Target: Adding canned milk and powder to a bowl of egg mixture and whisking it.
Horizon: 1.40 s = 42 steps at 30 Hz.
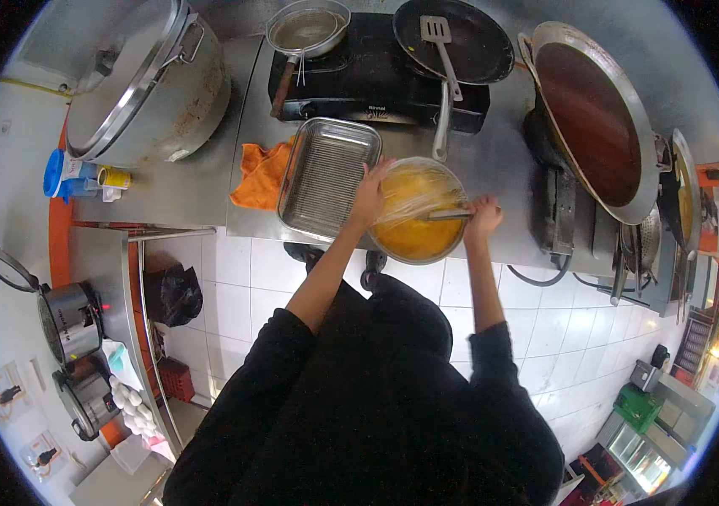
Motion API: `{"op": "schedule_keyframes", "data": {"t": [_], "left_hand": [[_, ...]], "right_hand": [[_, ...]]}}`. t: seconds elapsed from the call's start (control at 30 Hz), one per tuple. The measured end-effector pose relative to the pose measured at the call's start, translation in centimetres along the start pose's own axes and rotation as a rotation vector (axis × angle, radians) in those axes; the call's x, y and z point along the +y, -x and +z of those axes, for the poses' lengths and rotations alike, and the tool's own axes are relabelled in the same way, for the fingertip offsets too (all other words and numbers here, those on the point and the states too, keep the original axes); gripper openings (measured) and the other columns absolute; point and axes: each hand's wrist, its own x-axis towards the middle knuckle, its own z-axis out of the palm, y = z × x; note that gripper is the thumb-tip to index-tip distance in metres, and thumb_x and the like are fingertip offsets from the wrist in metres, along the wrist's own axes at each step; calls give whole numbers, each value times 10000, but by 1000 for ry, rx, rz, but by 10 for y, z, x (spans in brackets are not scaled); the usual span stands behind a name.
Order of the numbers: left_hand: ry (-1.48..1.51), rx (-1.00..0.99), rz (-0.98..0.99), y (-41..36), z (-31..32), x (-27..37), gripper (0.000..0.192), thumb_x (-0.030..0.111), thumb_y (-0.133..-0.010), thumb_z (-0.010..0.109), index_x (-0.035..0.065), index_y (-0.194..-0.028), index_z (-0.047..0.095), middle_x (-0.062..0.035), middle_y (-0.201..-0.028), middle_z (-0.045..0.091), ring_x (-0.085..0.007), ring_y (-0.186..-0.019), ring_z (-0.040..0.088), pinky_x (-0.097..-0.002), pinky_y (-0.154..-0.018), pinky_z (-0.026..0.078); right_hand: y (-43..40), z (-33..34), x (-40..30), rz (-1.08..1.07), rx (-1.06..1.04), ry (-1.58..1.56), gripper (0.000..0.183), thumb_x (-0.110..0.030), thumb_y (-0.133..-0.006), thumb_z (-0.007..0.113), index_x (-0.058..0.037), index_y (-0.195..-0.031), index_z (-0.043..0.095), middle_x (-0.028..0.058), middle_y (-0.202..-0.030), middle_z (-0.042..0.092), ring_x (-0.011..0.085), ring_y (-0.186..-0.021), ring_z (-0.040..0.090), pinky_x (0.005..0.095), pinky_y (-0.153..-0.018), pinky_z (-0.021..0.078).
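A round metal bowl [418,260] of yellow-orange liquid [407,239], which looks like beaten egg, is at the front edge of the steel counter. My left hand [369,197] holds its left rim. In my right hand [483,216] is the handle of a whisk [451,215]; its wires are blurred and reach across the liquid toward the left rim. Just left of the bowl sits a rectangular metal tray [331,177] with a ridged bottom. An orange cloth [261,176] lies partly beneath the tray's left side.
Behind stands a black Rinnai gas stove [375,69] bearing a strainer over a pan [309,28] and a frying pan [486,44] with a slotted turner [440,54]. A large wok [587,120] of dark red-brown liquid stands right. At left is a big lidded pot [188,101].
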Motion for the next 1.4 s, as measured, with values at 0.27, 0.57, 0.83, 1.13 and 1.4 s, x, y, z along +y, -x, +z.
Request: {"op": "schedule_keyframes", "data": {"t": [0.27, 0.57, 0.83, 1.13, 1.4], "left_hand": [[52, -9, -7, 2, 3, -6, 511, -19, -827, 477, 100, -1324, 458, -136, -1326, 502, -310, -1333, 336, -504, -1142, 88], [7, 68, 26, 0, -4, -9, 520, -79, -818, 447, 88, -1311, 462, -133, -1315, 509, -306, -1309, 375, -511, -1135, 129], [30, 98, 57, 5, -10, -5, 525, -93, -826, 398, 106, -1306, 473, -163, -1296, 513, -307, -1297, 388, -490, -1144, 112], [18, 71, -39, 2, -8, -12, 536, -116, -810, 361, 75, -1298, 476, -166, -1284, 522, -315, -1283, 406, -481, -1140, 139], [36, 77, -11, 1, -10, -9, 458, -59, -857, 383, 73, -1282, 493, -165, -1257, 545, -335, -1268, 420, -485, -1133, 153]], "right_hand": [[-8, 8, 15, -21, 21, 33, 361, -359, -902, 412, -57, -726, 500, 80, -593, 498, 207, -401, 423, 351, -354, 328], [44, 16, -10, 143, 34, -54, 363, -355, -934, 389, -114, -662, 382, 3, -585, 385, 136, -460, 342, 298, -392, 290], [184, 24, -87, 85, -633, 631, 363, -293, -980, 397, -103, -672, 430, -2, -613, 384, 100, -568, 375, 267, -535, 303], [208, 42, -43, -703, -1607, 724, 62, -103, -864, 544, -43, -858, 530, 122, -817, 541, 314, -830, 542, 431, -867, 406], [134, 31, -37, -892, -1333, 791, 161, -122, -905, 499, -30, -778, 533, 108, -735, 536, 275, -668, 539, 411, -704, 459]]}}
